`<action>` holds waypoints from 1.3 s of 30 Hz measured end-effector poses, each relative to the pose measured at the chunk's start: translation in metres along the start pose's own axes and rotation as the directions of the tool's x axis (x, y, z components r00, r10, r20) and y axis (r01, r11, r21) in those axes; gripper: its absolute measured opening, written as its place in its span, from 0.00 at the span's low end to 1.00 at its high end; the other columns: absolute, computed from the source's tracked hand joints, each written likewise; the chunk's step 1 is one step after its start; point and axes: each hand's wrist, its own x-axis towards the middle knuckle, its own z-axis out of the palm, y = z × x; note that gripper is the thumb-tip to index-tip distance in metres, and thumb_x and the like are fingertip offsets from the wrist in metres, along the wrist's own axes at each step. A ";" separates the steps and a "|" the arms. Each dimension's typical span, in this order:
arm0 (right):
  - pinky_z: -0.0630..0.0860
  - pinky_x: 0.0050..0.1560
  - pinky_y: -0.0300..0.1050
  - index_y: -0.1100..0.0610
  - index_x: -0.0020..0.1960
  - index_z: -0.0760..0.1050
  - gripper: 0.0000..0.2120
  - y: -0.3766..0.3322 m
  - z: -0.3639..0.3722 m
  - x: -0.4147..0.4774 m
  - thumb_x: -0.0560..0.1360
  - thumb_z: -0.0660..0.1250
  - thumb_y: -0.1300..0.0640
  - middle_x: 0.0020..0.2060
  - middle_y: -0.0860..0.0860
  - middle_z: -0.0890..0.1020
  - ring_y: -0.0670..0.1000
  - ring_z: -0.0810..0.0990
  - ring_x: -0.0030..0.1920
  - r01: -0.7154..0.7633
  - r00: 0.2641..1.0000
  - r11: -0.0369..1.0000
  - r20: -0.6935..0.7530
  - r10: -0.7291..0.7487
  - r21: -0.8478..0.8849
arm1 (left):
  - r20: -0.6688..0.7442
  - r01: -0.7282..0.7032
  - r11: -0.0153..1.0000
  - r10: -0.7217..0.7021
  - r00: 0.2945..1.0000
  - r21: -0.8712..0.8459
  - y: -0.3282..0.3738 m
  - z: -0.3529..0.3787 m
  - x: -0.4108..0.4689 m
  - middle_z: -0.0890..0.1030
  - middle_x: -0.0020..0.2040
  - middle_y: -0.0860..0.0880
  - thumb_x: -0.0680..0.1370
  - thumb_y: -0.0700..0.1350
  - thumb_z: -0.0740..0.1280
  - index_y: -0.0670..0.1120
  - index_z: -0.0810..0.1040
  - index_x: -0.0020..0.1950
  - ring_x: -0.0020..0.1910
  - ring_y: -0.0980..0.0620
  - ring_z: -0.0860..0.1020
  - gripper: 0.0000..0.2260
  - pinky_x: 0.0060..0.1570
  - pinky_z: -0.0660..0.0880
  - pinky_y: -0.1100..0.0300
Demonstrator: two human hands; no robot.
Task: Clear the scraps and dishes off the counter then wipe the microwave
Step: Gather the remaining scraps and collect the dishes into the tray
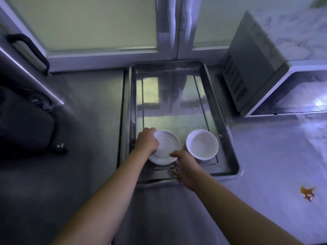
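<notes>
A white plate point(166, 147) lies in the near left part of a steel tray point(228, 138). My left hand point(146, 142) grips the plate's left rim, fingers curled over its edge. My right hand point(184, 167) hovers at the plate's near right edge with fingers spread and relaxed, holding nothing. A white bowl point(202, 144) stands upright beside the plate, to its right in the tray. The microwave point(265, 76) sits at the right on the marble counter, its door facing right and forward.
An orange-brown spill point(307, 192) marks the marble counter point(274, 165) at the near right. A dark appliance with a cord and plug point(60, 149) sits at the left on the steel surface. A window frame point(169, 29) rises behind the tray.
</notes>
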 end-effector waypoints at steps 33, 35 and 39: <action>0.76 0.43 0.44 0.61 0.56 0.80 0.09 0.083 -0.536 -0.342 0.79 0.64 0.66 0.46 0.58 0.84 0.53 0.83 0.44 0.665 0.660 0.674 -0.675 -0.330 0.321 | 0.430 0.069 0.681 0.377 0.820 -0.729 0.429 0.268 -0.336 0.83 0.51 0.46 0.80 0.38 0.67 0.45 0.81 0.53 0.47 0.50 0.80 0.06 0.52 0.77 0.53; 0.76 0.44 0.45 0.61 0.57 0.80 0.10 0.089 -0.564 -0.350 0.79 0.63 0.65 0.48 0.59 0.84 0.55 0.82 0.47 0.662 0.655 0.676 -0.689 -0.310 0.324 | 0.446 0.071 0.700 0.371 0.814 -0.711 0.448 0.289 -0.349 0.84 0.51 0.45 0.79 0.38 0.67 0.47 0.82 0.52 0.47 0.49 0.81 0.06 0.51 0.77 0.53; 0.78 0.46 0.46 0.60 0.56 0.81 0.09 0.079 -0.614 -0.353 0.79 0.64 0.64 0.50 0.57 0.85 0.55 0.84 0.49 0.672 0.654 0.666 -0.681 -0.330 0.323 | 0.445 0.033 0.735 0.374 0.813 -0.678 0.482 0.310 -0.349 0.84 0.53 0.45 0.79 0.40 0.68 0.48 0.83 0.53 0.50 0.49 0.83 0.06 0.51 0.79 0.54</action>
